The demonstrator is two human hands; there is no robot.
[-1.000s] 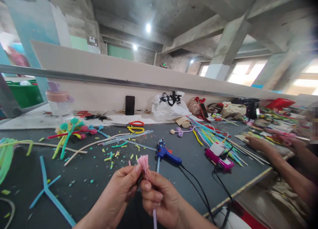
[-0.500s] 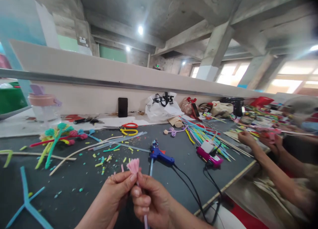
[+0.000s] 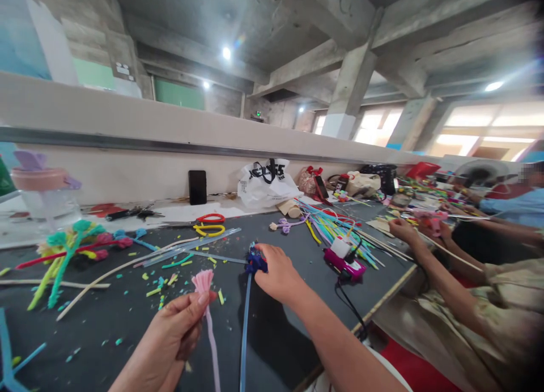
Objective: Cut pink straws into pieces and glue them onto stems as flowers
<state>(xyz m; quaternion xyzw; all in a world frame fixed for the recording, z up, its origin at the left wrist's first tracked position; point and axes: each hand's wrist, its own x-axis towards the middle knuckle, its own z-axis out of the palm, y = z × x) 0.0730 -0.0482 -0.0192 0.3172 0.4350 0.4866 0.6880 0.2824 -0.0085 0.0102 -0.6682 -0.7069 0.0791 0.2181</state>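
My left hand (image 3: 181, 324) pinches a pink fringed pipe-cleaner flower (image 3: 203, 281) just below its tufted head. A pale pink stem (image 3: 213, 346) hangs down from it past my fingers. Farther right, my right hand (image 3: 277, 274) is closed over a blue hot glue gun (image 3: 255, 260) on the dark table, hiding most of its handle. From the gun a long translucent glue stick (image 3: 245, 329) runs toward the table's near side. Small green and yellow clippings (image 3: 155, 292) are scattered beyond my left hand.
Scissors (image 3: 209, 225) lie behind the clippings. Finished pipe-cleaner flowers (image 3: 70, 250) stand at left near a cup (image 3: 49, 194). A purple power strip (image 3: 344, 265) and a pile of pipe cleaners (image 3: 327, 222) lie right. A co-worker's hands (image 3: 403, 233) hold a pink glue gun (image 3: 433, 219).
My right hand has let go of the pink stem and moved forward onto the blue glue gun. My left hand keeps the flower, now slightly farther left. The view has shifted right.
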